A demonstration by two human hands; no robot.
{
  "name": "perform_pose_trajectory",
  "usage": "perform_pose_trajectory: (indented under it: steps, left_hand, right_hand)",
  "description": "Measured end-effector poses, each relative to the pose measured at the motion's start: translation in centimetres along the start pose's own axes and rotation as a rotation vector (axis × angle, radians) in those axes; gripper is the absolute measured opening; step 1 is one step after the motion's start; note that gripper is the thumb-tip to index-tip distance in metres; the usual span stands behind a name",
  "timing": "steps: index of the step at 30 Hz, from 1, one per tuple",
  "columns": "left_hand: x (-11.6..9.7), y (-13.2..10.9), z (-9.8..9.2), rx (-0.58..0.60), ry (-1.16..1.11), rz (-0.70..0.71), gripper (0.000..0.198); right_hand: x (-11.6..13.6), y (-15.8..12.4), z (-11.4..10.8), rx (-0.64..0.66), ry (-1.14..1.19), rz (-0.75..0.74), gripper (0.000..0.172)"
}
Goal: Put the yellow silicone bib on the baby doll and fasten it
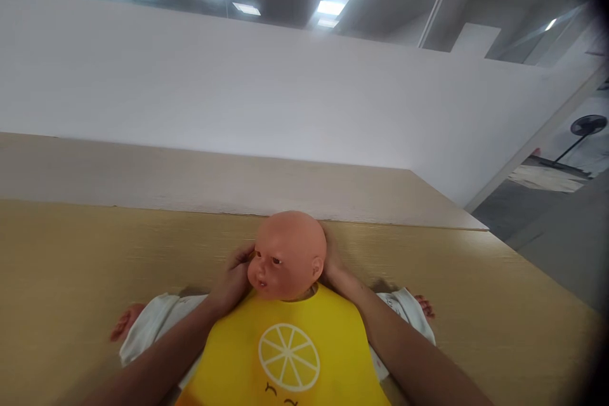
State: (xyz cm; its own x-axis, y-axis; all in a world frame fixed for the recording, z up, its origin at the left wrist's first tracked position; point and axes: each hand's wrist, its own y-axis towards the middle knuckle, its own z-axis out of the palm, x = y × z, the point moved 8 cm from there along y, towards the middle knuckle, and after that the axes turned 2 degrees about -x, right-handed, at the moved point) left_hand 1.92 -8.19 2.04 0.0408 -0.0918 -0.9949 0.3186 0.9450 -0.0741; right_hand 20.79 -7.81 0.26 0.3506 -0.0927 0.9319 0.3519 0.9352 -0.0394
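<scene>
A baby doll lies on its back on a tan wooden tabletop (76, 279), its bald vinyl head (288, 255) turned toward my left. My left hand (233, 279) cups the side of the head by the cheek and ear. My right hand (332, 260) is behind the head's other side, with its fingers mostly hidden. A yellow silicone bib (285, 349) with a white citrus-slice print covers the chest. The doll wears a white garment (157, 323), and its small hands (126, 322) (423, 306) stick out at both sides.
A pale wooden board (190, 181) stands beyond the tabletop, with a white wall (238, 95) behind it. The table's right edge drops to a grey floor (561, 241). A black standing fan (584, 127) is far off at the right.
</scene>
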Motion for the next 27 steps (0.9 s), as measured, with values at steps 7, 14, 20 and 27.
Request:
perform_pose_trajectory:
  steps: [7, 14, 20, 27]
  left_hand:
    - [0.0, 0.6, 0.1, 0.107, 0.137, 0.064, 0.028]
    - [-0.8, 0.5, 0.3, 0.115, 0.306, 0.086, 0.034]
    - [-0.4, 0.6, -0.5, 0.110, 0.554, 0.072, 0.034]
    - [-0.4, 0.4, -0.7, 0.128, 0.668, 0.052, 0.039]
  right_hand:
    - [-0.8, 1.0, -1.0, -0.084, 0.122, 0.039, 0.025]
    - [-0.7, 1.6, -1.6, -0.088, 0.078, 0.005, 0.027]
    - [-0.3, 2.0, -2.2, -0.114, -0.065, -0.070, 0.034]
    - [0.7, 2.4, -2.7, -0.131, -0.270, -0.129, 0.034]
